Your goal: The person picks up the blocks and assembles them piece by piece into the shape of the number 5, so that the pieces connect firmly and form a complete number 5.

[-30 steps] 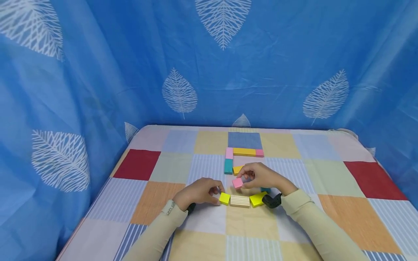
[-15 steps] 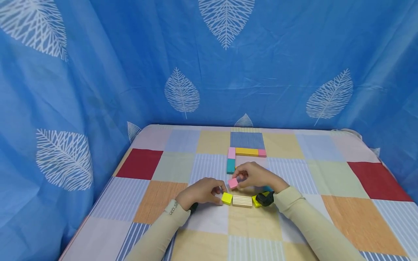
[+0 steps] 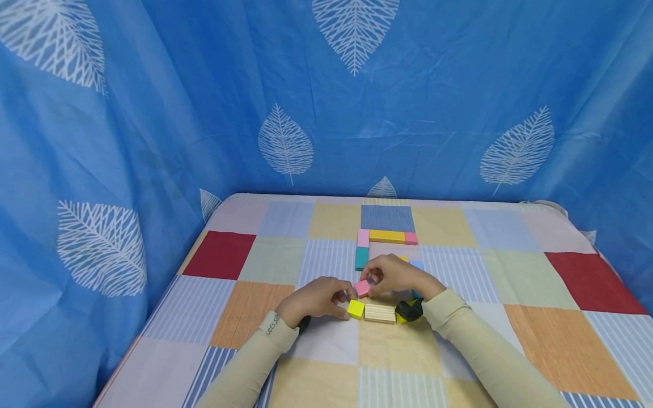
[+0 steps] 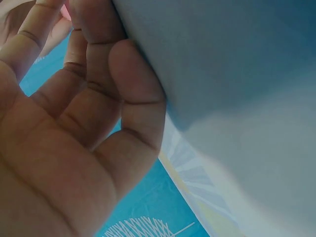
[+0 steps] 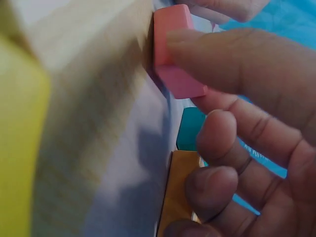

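Observation:
My right hand (image 3: 395,275) pinches a pink block (image 3: 361,289) between thumb and fingers, low over the cloth; the right wrist view shows the thumb on the pink block's face (image 5: 173,49). My left hand (image 3: 317,298) rests just left of a small yellow block (image 3: 356,309), fingers loosely bent, thumb tip and index fingertip beside the block. In the left wrist view the palm and curled fingers (image 4: 74,128) hold nothing visible. A ribbed wooden block (image 3: 380,313) lies right of the yellow one, followed by another yellow block, partly hidden by the right wrist's black strap.
Farther back, a pink-and-teal column (image 3: 362,258) joins a row with an orange block (image 3: 386,236) and a pink end. A blue block (image 3: 416,265) shows behind the right hand. A patchwork cloth (image 3: 316,382) covers the table; a blue leaf-print curtain (image 3: 408,102) hangs behind.
The right hand has moved slightly left and toward the small yellow block with the pink block, now next to the left index fingertip. The left hand stays by the yellow block.

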The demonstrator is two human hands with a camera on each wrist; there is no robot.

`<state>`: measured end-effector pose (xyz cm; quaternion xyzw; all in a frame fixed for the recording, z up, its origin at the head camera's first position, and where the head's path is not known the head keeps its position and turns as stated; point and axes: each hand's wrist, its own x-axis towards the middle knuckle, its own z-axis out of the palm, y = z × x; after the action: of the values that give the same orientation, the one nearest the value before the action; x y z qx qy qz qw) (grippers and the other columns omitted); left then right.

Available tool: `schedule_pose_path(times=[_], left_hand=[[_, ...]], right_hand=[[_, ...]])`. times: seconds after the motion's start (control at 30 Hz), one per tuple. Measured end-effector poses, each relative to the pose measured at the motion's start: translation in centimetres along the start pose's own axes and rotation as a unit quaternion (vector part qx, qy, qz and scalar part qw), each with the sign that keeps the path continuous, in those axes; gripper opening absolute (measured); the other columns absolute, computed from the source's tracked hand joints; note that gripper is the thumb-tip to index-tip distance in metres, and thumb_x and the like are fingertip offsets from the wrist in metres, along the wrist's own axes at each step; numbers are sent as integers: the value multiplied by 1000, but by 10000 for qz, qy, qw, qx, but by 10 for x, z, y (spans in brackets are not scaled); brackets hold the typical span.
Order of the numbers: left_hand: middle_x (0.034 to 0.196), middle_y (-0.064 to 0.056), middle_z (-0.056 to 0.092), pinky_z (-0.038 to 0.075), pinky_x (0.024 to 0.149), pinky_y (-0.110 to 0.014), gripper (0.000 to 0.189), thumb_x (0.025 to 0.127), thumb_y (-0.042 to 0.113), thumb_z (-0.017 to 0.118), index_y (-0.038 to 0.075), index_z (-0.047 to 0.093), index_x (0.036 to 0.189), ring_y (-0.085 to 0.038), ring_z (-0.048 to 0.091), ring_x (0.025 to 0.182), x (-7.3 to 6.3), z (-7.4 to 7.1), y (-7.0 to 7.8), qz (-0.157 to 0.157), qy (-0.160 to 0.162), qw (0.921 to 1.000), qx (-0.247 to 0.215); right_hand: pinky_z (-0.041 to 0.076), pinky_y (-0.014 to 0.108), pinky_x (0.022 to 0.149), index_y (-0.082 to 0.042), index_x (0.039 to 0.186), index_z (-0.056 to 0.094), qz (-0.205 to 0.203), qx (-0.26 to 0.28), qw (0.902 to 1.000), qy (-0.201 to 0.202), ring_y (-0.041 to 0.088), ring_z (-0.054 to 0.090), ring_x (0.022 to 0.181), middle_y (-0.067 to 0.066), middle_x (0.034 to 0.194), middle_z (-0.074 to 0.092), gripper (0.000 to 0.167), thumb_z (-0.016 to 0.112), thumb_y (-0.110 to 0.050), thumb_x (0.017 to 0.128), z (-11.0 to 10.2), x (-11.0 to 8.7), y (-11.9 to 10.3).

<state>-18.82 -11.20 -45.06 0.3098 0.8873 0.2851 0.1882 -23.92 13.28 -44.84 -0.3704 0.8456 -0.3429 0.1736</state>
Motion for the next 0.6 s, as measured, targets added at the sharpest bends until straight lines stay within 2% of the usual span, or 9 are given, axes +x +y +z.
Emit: schedule_pose_path(times=[0.2,0.37,0.6], left_hand=[[94,-1,66,50,81,-29,28,86,4,91,11,74,107,-15,57,86,1,0,3,-45,-12,10000,34],[95,-1,66,51,82,-29,28,87,4,91,11,74,108,-15,57,87,1,0,3,-98,-17,9999,14],[95,0,66,51,82,-29,28,87,4,91,12,74,109,-16,57,88,1,1,2,-170,-24,9998,-29]], right_hand=[[44,25,66,-4,102,77,222,-153,9996,-55,6,49,68,-7,74,55,21,90,-4,85,-2,0,0],[49,26,74,-2,105,77,308,61,9995,4,9,53,73,-7,76,57,22,88,-4,87,-8,-6,-2],[45,25,68,3,110,75,44,437,9990,39,10,50,71,-7,82,59,19,81,-4,94,-15,-22,-1]])
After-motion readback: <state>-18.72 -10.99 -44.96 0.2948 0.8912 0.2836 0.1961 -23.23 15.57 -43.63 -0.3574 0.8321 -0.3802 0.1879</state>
